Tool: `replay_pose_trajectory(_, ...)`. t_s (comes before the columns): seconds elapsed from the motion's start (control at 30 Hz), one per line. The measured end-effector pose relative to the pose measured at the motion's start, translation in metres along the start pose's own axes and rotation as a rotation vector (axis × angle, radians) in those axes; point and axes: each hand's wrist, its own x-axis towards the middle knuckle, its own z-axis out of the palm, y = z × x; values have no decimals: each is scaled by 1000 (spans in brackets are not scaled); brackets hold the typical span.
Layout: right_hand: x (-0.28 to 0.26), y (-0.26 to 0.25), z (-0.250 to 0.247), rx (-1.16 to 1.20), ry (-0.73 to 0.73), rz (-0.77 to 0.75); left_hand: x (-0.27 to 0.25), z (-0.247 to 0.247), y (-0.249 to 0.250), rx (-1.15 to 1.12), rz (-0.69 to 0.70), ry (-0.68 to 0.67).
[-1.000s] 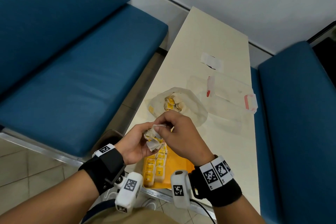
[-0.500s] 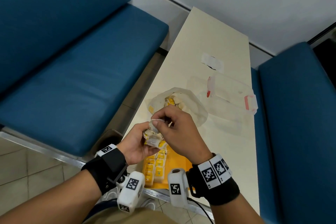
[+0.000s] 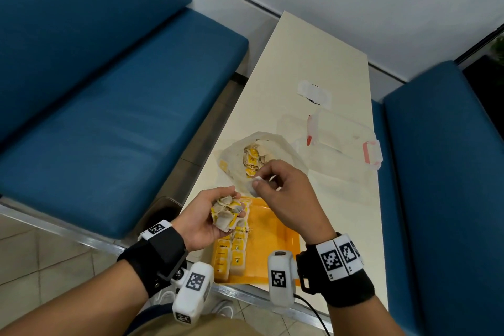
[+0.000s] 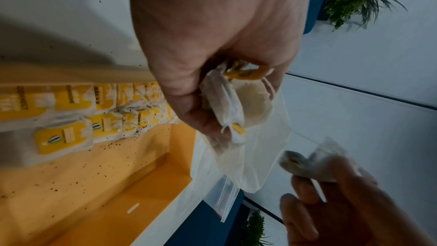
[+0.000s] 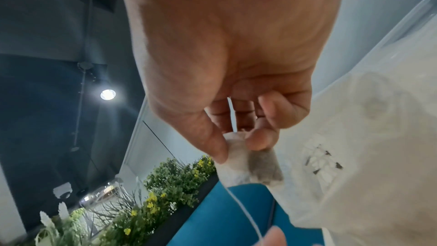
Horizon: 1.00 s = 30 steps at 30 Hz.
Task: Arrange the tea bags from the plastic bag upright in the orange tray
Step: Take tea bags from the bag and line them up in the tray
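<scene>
Two hands work above the near end of the desk. The left hand is cupped palm-up, its fingers curled round a small clump of tea bags, yellow tags showing among the paper. The right hand sits just beyond it, thumb and forefinger pinching a single tea bag by its top edge; the other fingers are loosely curled behind. A thin white string runs from that bag back toward the left hand.

Below the hands lies the orange tray, at the near edge of the desk. Two rows of tea bags with yellow tags stand packed along its left side, and the rest of its floor is bare apart from dark tea dust. Just past the tray is the plastic bag, its mouth open, with more tea bags heaped inside. A clear lidded box with red clips rests to the right of the bag. Blue benches flank the desk on both sides.
</scene>
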Motion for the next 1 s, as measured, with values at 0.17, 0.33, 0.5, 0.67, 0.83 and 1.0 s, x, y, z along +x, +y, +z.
replay_pose_trajectory(0.17,-7,16,18,-129,36,66,4,8,-1,0,34,45)
replay_pose_trajectory(0.33,-13,13,37,-354,25,-130,11,9,0,48,78,97)
replay_pose_trajectory(0.5,-16,16,52,-437,-24,-248,16,7,2,45,129,137)
replay_pose_trajectory(0.67,-25,16,63,-419,-64,-212,20,8,0,14,190,238)
replay_pose_trajectory(0.83,-25,20,73,-521,-43,-163,19,10,-2,4,200,239)
replay_pose_trajectory(1.0,-24,22,74,-527,2,-175,18,10,-4,29,206,248)
